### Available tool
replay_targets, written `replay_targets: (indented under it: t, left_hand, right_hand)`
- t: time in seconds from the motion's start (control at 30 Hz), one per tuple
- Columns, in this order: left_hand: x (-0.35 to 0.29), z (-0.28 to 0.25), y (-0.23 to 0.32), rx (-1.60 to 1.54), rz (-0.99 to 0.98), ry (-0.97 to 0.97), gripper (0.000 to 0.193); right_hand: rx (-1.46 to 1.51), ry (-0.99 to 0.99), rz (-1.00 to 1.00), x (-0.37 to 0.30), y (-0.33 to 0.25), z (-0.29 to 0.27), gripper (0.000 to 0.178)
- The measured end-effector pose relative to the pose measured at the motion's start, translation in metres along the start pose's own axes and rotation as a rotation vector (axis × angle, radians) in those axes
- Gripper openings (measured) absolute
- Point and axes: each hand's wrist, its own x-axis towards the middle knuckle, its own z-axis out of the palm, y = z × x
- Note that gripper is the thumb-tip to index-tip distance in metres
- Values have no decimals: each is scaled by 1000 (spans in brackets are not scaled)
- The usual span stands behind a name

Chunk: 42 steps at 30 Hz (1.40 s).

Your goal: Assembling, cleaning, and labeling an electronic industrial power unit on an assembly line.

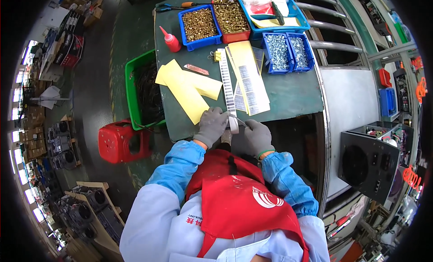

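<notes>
A long white strip of barcode labels (228, 83) runs down the green table, and its lower end hangs over the near edge. My gloved left hand (213, 126) is closed at the strip's left side, gripping it near that edge. In my gloved right hand (258, 138), closed too, is a thin stick-like tool (240, 121) whose tip reaches the strip; its exact kind is too small to tell. Yellow backing sheets (185, 90) lie left of the strip, and barcode label sheets (250, 83) lie right of it. A yellow binder clip (215, 55) sits by its far end.
Far on the table stand a blue bin (200, 28) and a red bin (230, 18) of brass parts, blue boxes of silvery hardware (277, 54) and a red squeeze bottle (171, 41). A green crate (131, 90) and red stool (115, 142) stand left; a metal roller conveyor (336, 45) runs right.
</notes>
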Motion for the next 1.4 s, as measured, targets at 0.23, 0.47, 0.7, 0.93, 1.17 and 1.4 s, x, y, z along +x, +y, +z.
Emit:
replay_targets:
  t: [0.23,0.47,0.7,0.93,1.17,1.4]
  left_hand:
    - [1,1,-2,-47,9,14,17]
    - [2,2,-5,-138,-35,46,21]
    - [2,-3,-6,-243,-101,-10,24]
    - [0,-51,13,-836,-441,-5,28]
    - [16,-103,103,-1624,-413,-441,35]
    - [25,-101,135,-1745,-304,-467,39]
  right_hand:
    - [36,9,23,9,0,7,27]
    - [161,41,31,14,14,16,25]
    - [303,75,-33,9,20,13,21]
    - [46,401,-553,-27,-3,-45,28]
    - [-159,681,-733,-47,-4,-70,37]
    - [-80,891,-663,-65,7,-82,32]
